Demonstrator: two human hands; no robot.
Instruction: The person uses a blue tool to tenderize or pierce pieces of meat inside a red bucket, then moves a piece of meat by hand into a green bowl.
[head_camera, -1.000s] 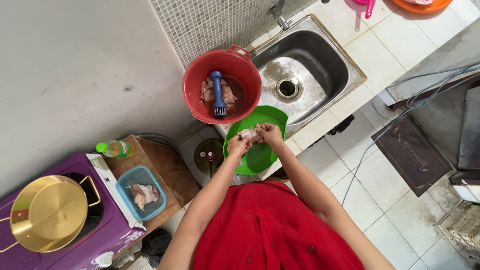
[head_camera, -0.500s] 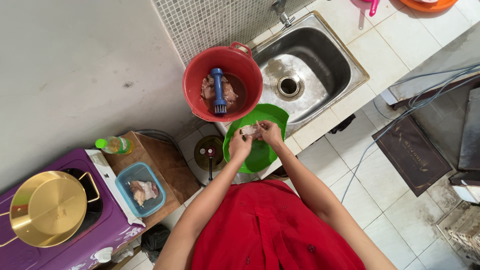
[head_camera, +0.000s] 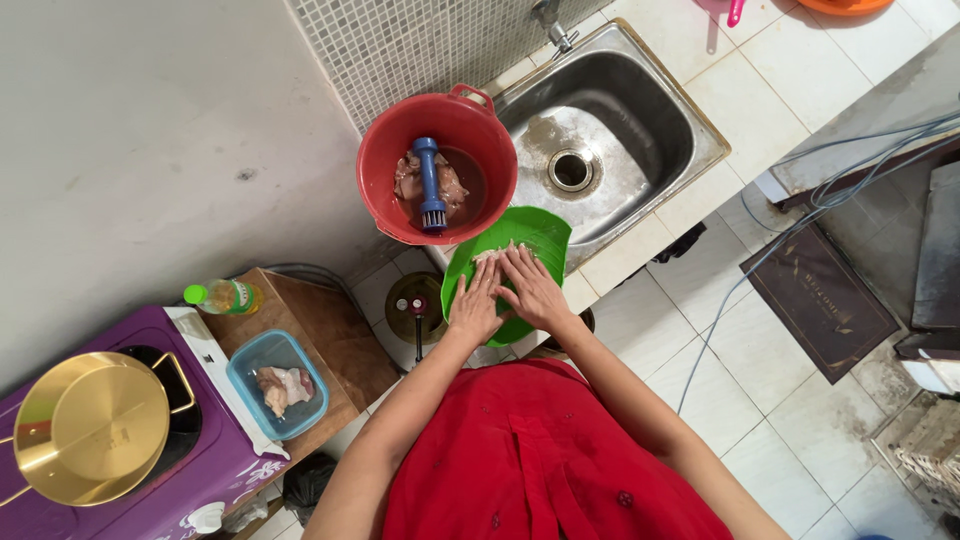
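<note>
I stand in a small tiled kitchen, looking straight down at a white tile counter (head_camera: 790, 70) with a steel sink (head_camera: 600, 140) sunk into it and a mosaic-tiled wall at twelve o'clock. Both my hands lie flat, fingers spread narrow, on a green cutting board (head_camera: 535, 240) that juts off the counter edge in front of me. My left hand (head_camera: 476, 303) presses down at the board's seven o'clock side, and my right hand (head_camera: 532, 290) lies just beside it, the fingertips of both meeting over a pale piece of meat (head_camera: 490, 257) near the board's middle. Neither hand grips anything; they only press on the meat and board.

At eleven o'clock from the board, touching its edge, sits a red bucket (head_camera: 385, 150) holding brownish water, more raw meat and a blue-handled brush (head_camera: 428, 185) standing on its bristles. At nine o'clock, lower than the counter, a wooden stand (head_camera: 335, 330) carries a clear blue container (head_camera: 252, 365) with meat pieces, and a green-capped bottle (head_camera: 222, 297) lies beside it. At eight o'clock, a purple stove (head_camera: 120, 515) bears a golden pan (head_camera: 88, 428). A dark mat (head_camera: 825, 300) lies on the floor at three o'clock.
</note>
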